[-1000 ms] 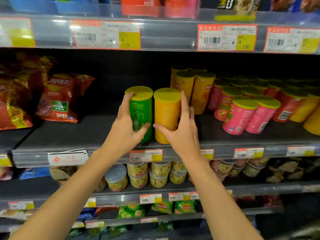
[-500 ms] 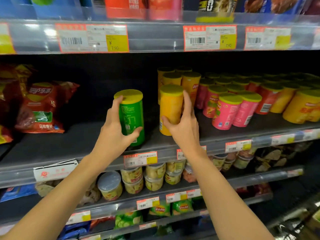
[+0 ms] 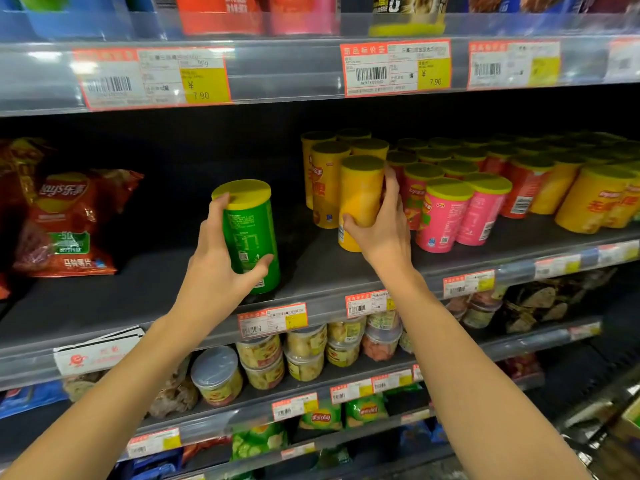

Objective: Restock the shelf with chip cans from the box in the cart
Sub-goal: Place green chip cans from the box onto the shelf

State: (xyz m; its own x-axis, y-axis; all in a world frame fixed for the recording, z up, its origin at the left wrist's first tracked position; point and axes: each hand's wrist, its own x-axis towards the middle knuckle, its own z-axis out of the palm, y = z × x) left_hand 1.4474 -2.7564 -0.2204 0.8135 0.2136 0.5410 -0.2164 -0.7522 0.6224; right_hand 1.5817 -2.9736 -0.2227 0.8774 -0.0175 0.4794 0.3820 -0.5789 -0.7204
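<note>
My left hand [image 3: 216, 271] grips a green chip can [image 3: 254, 233] with a yellow lid, standing upright near the front of the grey shelf [image 3: 138, 292]. My right hand [image 3: 382, 230] holds a yellow chip can [image 3: 360, 199] upright, set right in front of the row of yellow cans [image 3: 323, 181] and beside the pink cans [image 3: 446, 216]. More red and yellow cans [image 3: 588, 199] fill the shelf to the right. The box and the cart's inside are hidden from view.
Red chip bags [image 3: 65, 223] lie at the shelf's left. Between them and the green can the shelf board is bare. A price-tag rail [image 3: 273, 320] runs along the shelf's front edge. Small lidded tubs [image 3: 218, 375] stand on the shelf below. A cart edge [image 3: 620, 420] shows bottom right.
My right hand has carried the yellow can to the right and back, up against the yellow row. The green can has stayed near the front edge in my left hand.
</note>
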